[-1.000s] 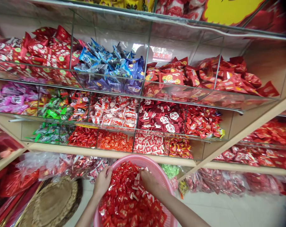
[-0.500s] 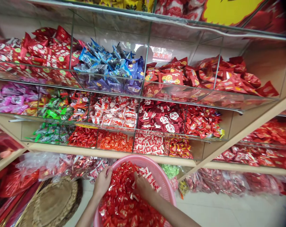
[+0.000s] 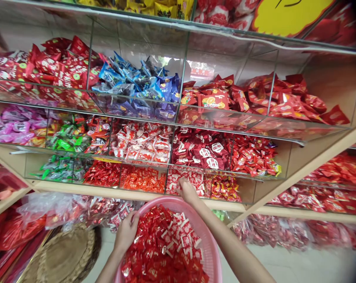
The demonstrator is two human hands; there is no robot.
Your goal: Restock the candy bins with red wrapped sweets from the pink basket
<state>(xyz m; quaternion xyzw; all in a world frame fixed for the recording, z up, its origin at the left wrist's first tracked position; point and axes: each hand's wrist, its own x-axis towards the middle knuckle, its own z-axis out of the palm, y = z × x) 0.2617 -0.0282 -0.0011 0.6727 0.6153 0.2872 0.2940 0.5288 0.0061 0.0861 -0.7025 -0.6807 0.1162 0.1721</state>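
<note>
A pink plastic basket (image 3: 211, 236) holds red-wrapped candies (image 3: 154, 251) and, toward its right side, red-and-white wrapped candies (image 3: 182, 236). My left hand (image 3: 127, 232) grips the basket's left rim, thumb toward the inside. Beyond the far rim, my right hand (image 3: 188, 192) is at the low shelf bin of red-and-white candies (image 3: 197, 181). Its fingers are curled over the bin's front; what lies in them is hidden. Left of that bin are orange-red candies (image 3: 144, 180), and on its right sit red-and-yellow candies (image 3: 225, 188).
Clear-fronted shelves rise ahead, with blue packets (image 3: 131, 78), red orange-print packets (image 3: 215, 100) and maroon packets (image 3: 203, 149). A wooden shelf edge (image 3: 107, 190) runs behind the basket. Plastic bags (image 3: 57, 208) and a round woven piece (image 3: 66, 251) lie low at left.
My right hand has left the candies in the basket and moved forward to the red-and-white candy bin. More red-and-white candies show in the basket. My left hand stays on the rim.
</note>
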